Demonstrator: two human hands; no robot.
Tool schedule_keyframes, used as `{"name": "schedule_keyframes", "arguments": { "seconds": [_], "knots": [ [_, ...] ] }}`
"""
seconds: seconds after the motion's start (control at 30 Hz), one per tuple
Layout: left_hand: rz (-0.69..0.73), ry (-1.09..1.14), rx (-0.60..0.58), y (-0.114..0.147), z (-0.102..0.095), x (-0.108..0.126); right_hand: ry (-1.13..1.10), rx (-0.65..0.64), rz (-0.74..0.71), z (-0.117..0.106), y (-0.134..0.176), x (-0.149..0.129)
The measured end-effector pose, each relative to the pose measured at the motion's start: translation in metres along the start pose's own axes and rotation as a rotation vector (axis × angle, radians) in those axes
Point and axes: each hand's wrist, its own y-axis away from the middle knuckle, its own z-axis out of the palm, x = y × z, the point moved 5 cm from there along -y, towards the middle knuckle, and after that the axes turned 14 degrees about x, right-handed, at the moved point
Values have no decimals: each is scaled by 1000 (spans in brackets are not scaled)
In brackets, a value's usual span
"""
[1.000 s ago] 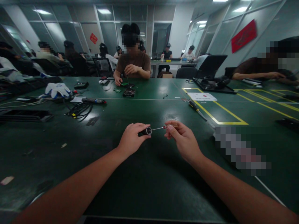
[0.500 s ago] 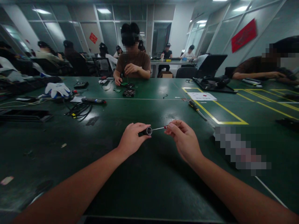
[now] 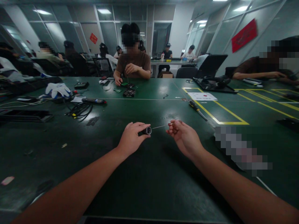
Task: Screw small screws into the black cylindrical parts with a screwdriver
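Note:
My left hand (image 3: 132, 138) is closed round a short black cylinder (image 3: 144, 131), thumb below and fingers above. The cylinder's round end, with a pale ring and dark middle, faces right. My right hand (image 3: 184, 135) pinches a thin screwdriver (image 3: 161, 126) by its small red part, most of the handle being hidden by the fingers. Its slim metal shaft points left, its tip close to the cylinder's ringed end; I cannot tell whether they touch. Both hands are above the green table (image 3: 140, 183).
A yellow-and-black screwdriver (image 3: 197, 110) lies beyond my right hand, near a paper sheet (image 3: 202, 96). At the right is a blurred-out packet (image 3: 240, 151). Black cables (image 3: 80, 110), a pen-shaped tool (image 3: 93, 100) and white gloves (image 3: 57, 90) lie left. A co-worker (image 3: 133, 63) works opposite.
My right hand has shifted slightly to the right with the screwdriver, and the red part is farther from the cylinder. My left hand and the cylinder have hardly moved.

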Motion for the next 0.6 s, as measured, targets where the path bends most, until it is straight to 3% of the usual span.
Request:
{"name": "schedule_keyframes", "arguments": {
  "seconds": [0.2,0.43,0.6],
  "knots": [
    [-3,-2,-2,1,0,0,110,-3,-158,6,11,-1],
    [-3,-7,6,1,0,2,172,-23,-241,7,13,-2],
    [-15,-14,8,0,0,-3,260,-110,-262,14,23,-7]
  ]
}}
